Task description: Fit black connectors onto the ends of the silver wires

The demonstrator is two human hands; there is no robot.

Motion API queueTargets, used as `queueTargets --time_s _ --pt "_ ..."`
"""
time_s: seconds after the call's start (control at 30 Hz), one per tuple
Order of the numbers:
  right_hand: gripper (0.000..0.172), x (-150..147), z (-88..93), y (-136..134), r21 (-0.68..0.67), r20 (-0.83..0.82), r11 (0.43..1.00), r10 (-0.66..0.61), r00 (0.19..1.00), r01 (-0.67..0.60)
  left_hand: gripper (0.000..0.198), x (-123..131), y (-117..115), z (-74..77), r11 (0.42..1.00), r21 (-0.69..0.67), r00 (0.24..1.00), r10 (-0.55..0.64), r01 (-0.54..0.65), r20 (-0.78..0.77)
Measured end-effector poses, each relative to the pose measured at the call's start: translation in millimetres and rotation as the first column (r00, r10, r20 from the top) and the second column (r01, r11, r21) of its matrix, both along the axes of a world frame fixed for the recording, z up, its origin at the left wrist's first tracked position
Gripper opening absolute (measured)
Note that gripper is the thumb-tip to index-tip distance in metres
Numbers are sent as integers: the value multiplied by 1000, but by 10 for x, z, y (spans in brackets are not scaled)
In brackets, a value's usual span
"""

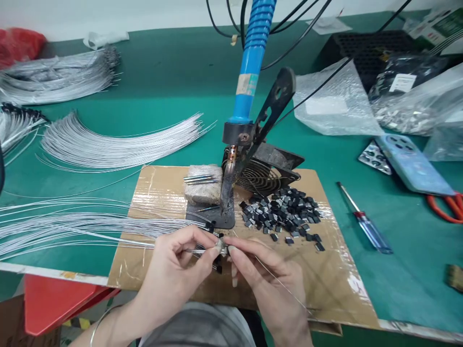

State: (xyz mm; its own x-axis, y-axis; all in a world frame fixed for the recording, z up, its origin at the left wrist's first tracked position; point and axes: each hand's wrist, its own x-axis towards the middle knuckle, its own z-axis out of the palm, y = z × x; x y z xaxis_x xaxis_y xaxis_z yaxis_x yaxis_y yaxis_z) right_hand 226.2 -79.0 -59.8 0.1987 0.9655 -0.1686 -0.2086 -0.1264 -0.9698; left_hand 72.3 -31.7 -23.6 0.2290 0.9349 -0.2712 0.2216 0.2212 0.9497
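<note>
My left hand (181,265) is closed in a pinch on the end of a white wire. Between the fingertips of both hands is a small connector (224,250) with metal and black parts, largely covered by the fingers. My right hand (273,274) pinches the connector from the other side. A thin silvery wire, like solder (280,283), runs through the right fingers and trails toward the wrist. Just above the hands, a blue-handled soldering iron (249,62) is clamped with its tip down. Finished-looking wire ends with black connectors (211,225) lie beside my left fingers.
Cardboard (325,279) covers the work area. A pile of small black pieces (282,212) lies right of a fan (258,176). White wire bundles (115,142) spread at left. A screwdriver (365,221), phone (414,161) and red-handled tool (446,207) lie at right.
</note>
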Motion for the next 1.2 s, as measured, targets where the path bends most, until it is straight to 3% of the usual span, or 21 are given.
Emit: queueTargets --time_s 0.27,0.37,0.6,0.7,0.83,0.9,1.2 --pt "10 -76 66 2 -131 -77 988 -88 993 78 11 22 19 81 1000 -23 1000 -9 9 14" --pt "12 -73 39 -8 -84 -66 996 -41 997 35 11 29 16 81 1000 -30 1000 1 0 29" --pt "35 -74 -28 -82 41 214 995 -102 971 96 10 46 28 37 998 -59 999 30 -32 -34" --pt "33 -53 -67 -110 67 304 995 -94 948 77 12 57 58 31 998 -45 998 39 -42 -53" --pt "14 14 -35 -118 113 487 990 -125 864 80 12 72 90 9 998 -23 996 63 -64 -68" --pt "21 39 13 -103 148 546 988 -121 829 47 12 76 94 -11 997 -31 994 67 -70 -85" --pt "16 39 32 -10 166 344 986 -50 937 -8 12 108 167 -40 997 -43 994 66 -70 -81"
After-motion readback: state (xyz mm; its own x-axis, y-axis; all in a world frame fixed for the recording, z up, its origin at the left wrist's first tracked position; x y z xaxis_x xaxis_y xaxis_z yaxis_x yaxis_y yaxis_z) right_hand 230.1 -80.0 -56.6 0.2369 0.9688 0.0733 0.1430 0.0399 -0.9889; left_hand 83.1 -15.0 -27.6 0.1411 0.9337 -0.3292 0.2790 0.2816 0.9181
